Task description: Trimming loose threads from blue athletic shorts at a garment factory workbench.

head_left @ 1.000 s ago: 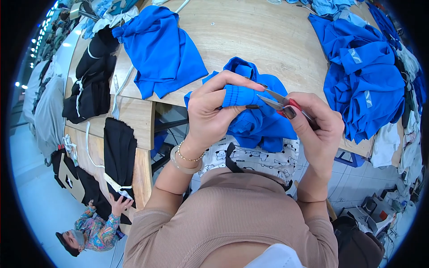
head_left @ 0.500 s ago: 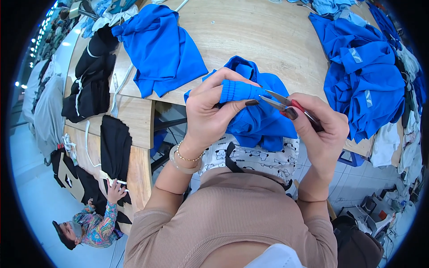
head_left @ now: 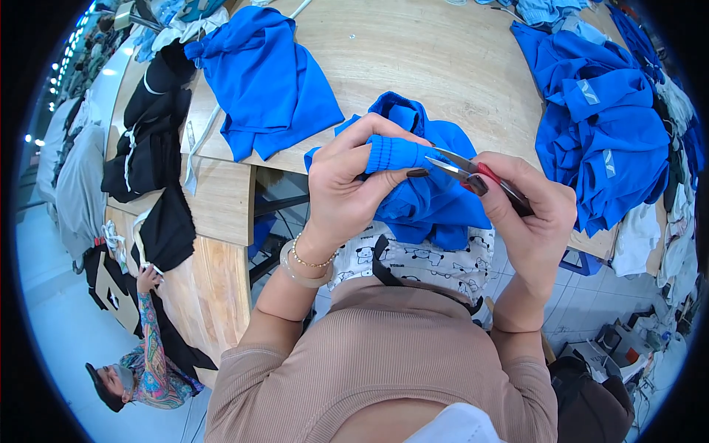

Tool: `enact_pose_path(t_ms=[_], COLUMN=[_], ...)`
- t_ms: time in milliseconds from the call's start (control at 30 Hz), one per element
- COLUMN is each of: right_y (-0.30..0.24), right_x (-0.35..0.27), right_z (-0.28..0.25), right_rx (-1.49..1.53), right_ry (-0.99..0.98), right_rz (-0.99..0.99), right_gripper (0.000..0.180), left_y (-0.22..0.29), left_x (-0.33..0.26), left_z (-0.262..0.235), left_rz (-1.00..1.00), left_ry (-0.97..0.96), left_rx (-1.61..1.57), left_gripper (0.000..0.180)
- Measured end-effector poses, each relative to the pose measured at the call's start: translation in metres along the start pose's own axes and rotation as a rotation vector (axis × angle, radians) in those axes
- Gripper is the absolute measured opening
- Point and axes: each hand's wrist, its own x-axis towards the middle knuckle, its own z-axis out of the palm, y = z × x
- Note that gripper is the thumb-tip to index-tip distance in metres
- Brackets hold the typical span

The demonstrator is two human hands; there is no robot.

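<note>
From my remote seat I see both of the wearer's hands over the near edge of the pale wooden table (head_left: pixel 413 52). The left hand (head_left: pixel 343 173) pinches an elasticated blue cuff (head_left: pixel 395 153) between thumb and fingers; I judge this grip keeps the ribbing spread and its free edge firm for the blades. The right hand (head_left: pixel 528 214) is curled round red-handled thread snips (head_left: pixel 486 174), thumb uppermost, presumably to steer the points finely. The two blades stand slightly apart at the cuff's edge; whether they touch cloth, I can't tell.

The cuff appears to belong to a crumpled blue garment (head_left: pixel 436 203) bunched at the table's near edge, partly overhanging, probably so the end can be lifted without dragging the rest.

Counting, I get one pair of snips and one cuff in hand. One blue garment (head_left: pixel 269 88) lies fairly flat on the table's left part. On its right side sits one blue garment heap (head_left: pixel 598 125), with two pale patches showing; its layers are too tangled to number. Along the table's left edge, a black fabric bundle (head_left: pixel 151 122) shows at least two white ties, likely keeping it together. Beyond that edge, one co-worker's hand (head_left: pixel 149 278) is at a loose black cloth (head_left: pixel 168 229).
</note>
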Motion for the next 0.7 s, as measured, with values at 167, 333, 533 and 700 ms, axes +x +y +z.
enact_pose_path(t_ms=[167, 333, 533, 700], right_y=[0.001, 0.0, 0.009, 0.012], right_x=[0.0, 0.001, -0.002, -0.008], right_z=[0.001, 0.002, 0.012, 0.025], right_rx=[-0.007, 0.001, 0.159, 0.37], right_ry=[0.005, -0.008, 0.021, 0.013], right_rz=[-0.017, -0.01, -0.017, 0.102], right_gripper=[0.015, 0.015, 0.013, 0.013], left_y=[0.0, 0.003, -0.003, -0.002], left_x=[0.0, 0.0, -0.003, -0.004], left_z=[0.0, -0.001, 0.002, 0.002], left_rz=[-0.004, -0.031, -0.062, -0.091], left_ry=[-0.005, -0.024, 0.025, 0.053], left_rx=[0.002, 0.001, -0.121, -0.179], left_gripper=[0.014, 0.012, 0.016, 0.016])
